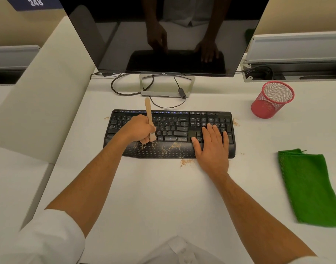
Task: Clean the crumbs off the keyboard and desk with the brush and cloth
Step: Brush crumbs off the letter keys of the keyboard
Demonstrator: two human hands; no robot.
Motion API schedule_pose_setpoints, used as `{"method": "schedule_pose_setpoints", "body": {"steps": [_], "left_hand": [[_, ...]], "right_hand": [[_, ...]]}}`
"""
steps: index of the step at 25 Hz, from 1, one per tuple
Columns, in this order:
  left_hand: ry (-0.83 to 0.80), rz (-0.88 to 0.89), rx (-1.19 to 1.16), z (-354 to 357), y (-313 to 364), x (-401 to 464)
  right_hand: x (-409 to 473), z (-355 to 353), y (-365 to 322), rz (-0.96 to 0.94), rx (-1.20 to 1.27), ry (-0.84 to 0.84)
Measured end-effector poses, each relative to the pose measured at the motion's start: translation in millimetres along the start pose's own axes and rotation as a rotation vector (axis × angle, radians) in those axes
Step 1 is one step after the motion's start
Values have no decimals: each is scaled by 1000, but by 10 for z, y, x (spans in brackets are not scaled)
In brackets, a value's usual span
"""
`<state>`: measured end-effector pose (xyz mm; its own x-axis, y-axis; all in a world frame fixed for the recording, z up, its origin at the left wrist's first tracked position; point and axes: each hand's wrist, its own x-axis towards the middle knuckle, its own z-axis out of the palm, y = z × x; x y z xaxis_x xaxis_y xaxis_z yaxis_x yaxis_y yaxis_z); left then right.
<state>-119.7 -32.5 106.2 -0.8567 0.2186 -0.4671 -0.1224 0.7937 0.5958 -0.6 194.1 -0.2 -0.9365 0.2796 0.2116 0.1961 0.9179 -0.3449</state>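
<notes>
A black keyboard lies on the white desk in front of the monitor. My left hand is closed around a wooden brush, handle pointing up and away, bristles down at the lower key rows. My right hand rests flat on the keyboard's right end, fingers spread over the arrow keys and number pad. Brown crumbs are strewn along the palm rest, with a small pile of crumbs on the desk just below it and more crumbs at the keyboard's right edge. A folded green cloth lies on the desk at the right.
A dark Dell monitor on a metal stand rises behind the keyboard, with cables looping around its base. A red mesh pen cup stands at the back right. A white partition panel borders the desk on the left.
</notes>
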Motion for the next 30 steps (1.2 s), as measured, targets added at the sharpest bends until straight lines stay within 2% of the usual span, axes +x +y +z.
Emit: {"method": "schedule_pose_setpoints", "body": {"steps": [3,4,7,10,14,16,19,21,25,30], "left_hand": [[228,110,38,53,-34,13],[235,150,64,62,-27,2],[107,228,158,76,-22,-11],[-8,211,212,35,12,-31],[-163,162,399,-95,68,29],[-113,171,343,-115,63,47],[161,166,125,-91,-2,19],[237,146,20,-53,-97,15],[193,139,30,75,-206,-74],[53,-46,167,-118,-228,-81]], "right_hand": [[4,-4,-4,6,1,-3],[1,-2,-3,5,0,-3],[-4,-4,-4,3,-2,7],[-6,3,-6,3,-9,16],[-3,2,3,2,-2,9],[-3,1,9,1,-5,11],[0,6,-2,2,-13,3],[1,10,5,3,-11,-2],[3,11,3,3,-3,-3],[2,10,7,3,-9,-11]]}}
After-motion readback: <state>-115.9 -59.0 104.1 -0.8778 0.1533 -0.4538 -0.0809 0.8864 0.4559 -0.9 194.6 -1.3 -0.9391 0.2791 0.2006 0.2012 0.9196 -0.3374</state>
